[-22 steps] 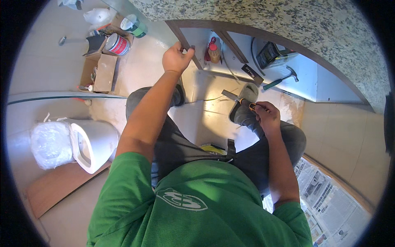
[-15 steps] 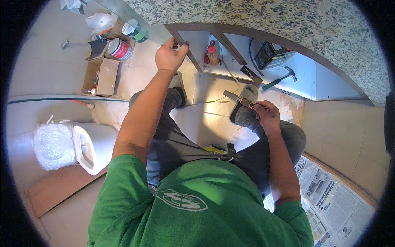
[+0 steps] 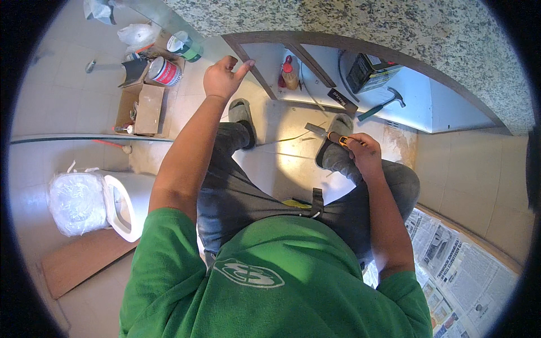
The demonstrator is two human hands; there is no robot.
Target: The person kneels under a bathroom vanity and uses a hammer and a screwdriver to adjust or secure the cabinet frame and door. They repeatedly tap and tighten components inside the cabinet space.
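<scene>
My left hand (image 3: pixel 221 80) is at the left upright of the brown cabinet frame (image 3: pixel 253 72), its thumb stretched toward the wood and the fingers apart. Whether the thumb still touches the upright, I cannot tell. In my right hand (image 3: pixel 365 153) is a chisel (image 3: pixel 339 138) with an orange-and-black handle. Its flat metal blade points left, above my right slipper (image 3: pixel 340 123). Inside the cabinet stand a red-capped bottle (image 3: pixel 290 76) and a dark box (image 3: pixel 369 74). A claw hammer (image 3: pixel 384 106) with a green handle lies near a small black box (image 3: pixel 342 100).
A speckled granite countertop (image 3: pixel 360 19) overhangs the cabinet. To the left are a paint can (image 3: pixel 165 72), a green-and-white tub (image 3: pixel 184 47) and an open carton (image 3: pixel 147 110). A plastic-wrapped white toilet (image 3: pixel 125 205) stands beside a glass panel edge (image 3: pixel 84 138). Newspaper (image 3: pixel 456 270) covers the right.
My left hand has shifted slightly left, loosening from the frame upright with its fingers spreading. The right hand and chisel stay almost in place.
</scene>
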